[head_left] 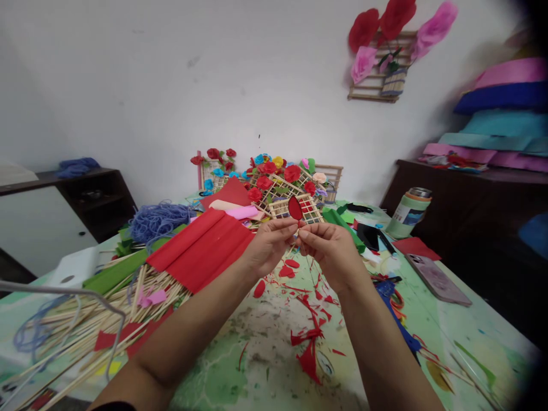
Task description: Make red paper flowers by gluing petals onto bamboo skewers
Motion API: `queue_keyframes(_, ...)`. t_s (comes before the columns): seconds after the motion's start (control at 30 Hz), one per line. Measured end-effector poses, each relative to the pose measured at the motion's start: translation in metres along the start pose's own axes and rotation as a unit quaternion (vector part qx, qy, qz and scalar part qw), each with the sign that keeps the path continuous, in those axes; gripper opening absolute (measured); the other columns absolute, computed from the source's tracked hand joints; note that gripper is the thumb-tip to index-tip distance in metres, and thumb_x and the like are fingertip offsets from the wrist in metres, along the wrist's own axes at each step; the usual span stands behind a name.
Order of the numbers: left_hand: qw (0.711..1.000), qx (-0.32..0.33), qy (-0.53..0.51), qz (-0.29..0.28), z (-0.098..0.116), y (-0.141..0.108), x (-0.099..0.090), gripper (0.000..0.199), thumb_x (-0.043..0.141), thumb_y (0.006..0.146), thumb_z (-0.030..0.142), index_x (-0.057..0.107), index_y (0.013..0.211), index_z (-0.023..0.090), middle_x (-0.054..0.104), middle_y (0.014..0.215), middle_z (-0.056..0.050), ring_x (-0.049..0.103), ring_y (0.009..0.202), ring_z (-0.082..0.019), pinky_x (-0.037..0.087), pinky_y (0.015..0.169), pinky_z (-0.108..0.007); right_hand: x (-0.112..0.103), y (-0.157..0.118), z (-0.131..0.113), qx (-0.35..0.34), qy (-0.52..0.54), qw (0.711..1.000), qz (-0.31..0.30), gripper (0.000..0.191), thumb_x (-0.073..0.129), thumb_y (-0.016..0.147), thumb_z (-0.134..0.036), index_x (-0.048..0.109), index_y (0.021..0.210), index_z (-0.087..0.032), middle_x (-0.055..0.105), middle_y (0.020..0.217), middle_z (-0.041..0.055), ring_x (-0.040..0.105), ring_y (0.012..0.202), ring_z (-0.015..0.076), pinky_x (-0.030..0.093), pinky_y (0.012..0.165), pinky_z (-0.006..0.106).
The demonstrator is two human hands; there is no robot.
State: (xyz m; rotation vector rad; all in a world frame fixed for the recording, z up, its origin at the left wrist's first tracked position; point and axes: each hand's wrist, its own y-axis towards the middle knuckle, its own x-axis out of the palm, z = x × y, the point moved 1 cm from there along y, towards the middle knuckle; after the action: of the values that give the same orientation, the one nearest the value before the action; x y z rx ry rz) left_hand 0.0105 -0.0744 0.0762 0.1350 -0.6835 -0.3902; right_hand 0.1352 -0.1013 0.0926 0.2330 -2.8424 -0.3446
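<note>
Between my two hands, a red paper petal (294, 208) stands upright, its narrow lower end pinched at the fingertips. My left hand (272, 242) is closed with thumb and forefinger on the petal's base. From the other side, my right hand (327, 245) pinches at the same spot, fingertips nearly touching the left ones. Thin strands hang below the fingers; what they are I cannot make out. Under the hands lie loose red petals (259, 288) and red paper scraps (310, 362). A sheet of red crepe paper (203, 248) lies beside my left forearm.
Bamboo sticks (166, 294) and blue cord (158, 221) spread at left. Lattice frames with paper roses (292, 173) stand at the back. On the right are a phone (439, 278), a green bottle (409, 214) and a blue-handled tool (396, 311).
</note>
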Motion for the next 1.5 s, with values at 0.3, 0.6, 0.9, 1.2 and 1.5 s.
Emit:
queue_keyframes(0.3, 0.999, -0.006, 0.042, 0.010, -0.001, 0.004, -0.003, 0.015, 0.079, 0.059, 0.020, 0.070, 0.067, 0.011, 0.064, 0.063, -0.001, 0.055, 0.056, -0.007, 0.042, 0.058, -0.022, -0.004, 0.008, 0.009, 0.024, -0.021, 1.000, -0.002, 0.017, 0.073, 0.059, -0.028, 0.064, 0.060, -0.014, 0.062, 0.055, 0.0000, 0.047, 0.048, 0.0067, 0.038, 0.051, 0.022)
queue_keyframes(0.6, 0.998, 0.014, 0.042, 0.038, -0.003, 0.004, -0.004, 0.014, 0.079, 0.060, 0.019, 0.067, 0.062, 0.011, 0.060, 0.058, 0.001, 0.053, 0.056, -0.006, 0.041, 0.058, -0.021, 0.001, 0.007, 0.010, -0.034, -0.175, 0.983, 0.054, 0.012, 0.065, 0.063, -0.026, 0.064, 0.062, -0.015, 0.061, 0.055, -0.0011, 0.045, 0.048, 0.0076, 0.035, 0.050, 0.023)
queue_keyframes(0.9, 0.998, 0.001, 0.040, 0.049, -0.006, 0.004, -0.004, 0.018, 0.080, 0.057, 0.017, 0.071, 0.072, 0.011, 0.068, 0.069, -0.002, 0.056, 0.061, -0.007, 0.042, 0.063, -0.022, -0.004, 0.007, 0.009, -0.037, -0.137, 0.988, 0.056, 0.012, 0.065, 0.062, -0.026, 0.064, 0.063, -0.014, 0.061, 0.053, -0.0001, 0.045, 0.048, 0.0079, 0.035, 0.048, 0.023)
queue_keyframes(1.2, 0.996, 0.032, 0.021, 0.077, -0.006, 0.005, -0.005, 0.015, 0.079, 0.056, 0.013, 0.068, 0.066, 0.012, 0.065, 0.066, 0.000, 0.057, 0.059, -0.008, 0.043, 0.063, -0.024, -0.003, 0.010, 0.013, -0.055, -0.208, 0.973, 0.079, 0.014, 0.064, 0.066, -0.029, 0.067, 0.066, -0.015, 0.065, 0.059, 0.0020, 0.050, 0.050, 0.0100, 0.037, 0.050, 0.024)
queue_keyframes(1.5, 0.997, -0.005, 0.001, 0.073, -0.008, 0.006, -0.008, 0.018, 0.080, 0.057, 0.013, 0.067, 0.071, 0.011, 0.064, 0.071, -0.001, 0.056, 0.064, -0.007, 0.041, 0.061, -0.021, -0.005, 0.011, 0.015, -0.040, -0.147, 0.987, 0.056, 0.014, 0.065, 0.065, -0.028, 0.065, 0.063, -0.015, 0.061, 0.054, -0.0001, 0.046, 0.048, 0.0085, 0.035, 0.050, 0.024)
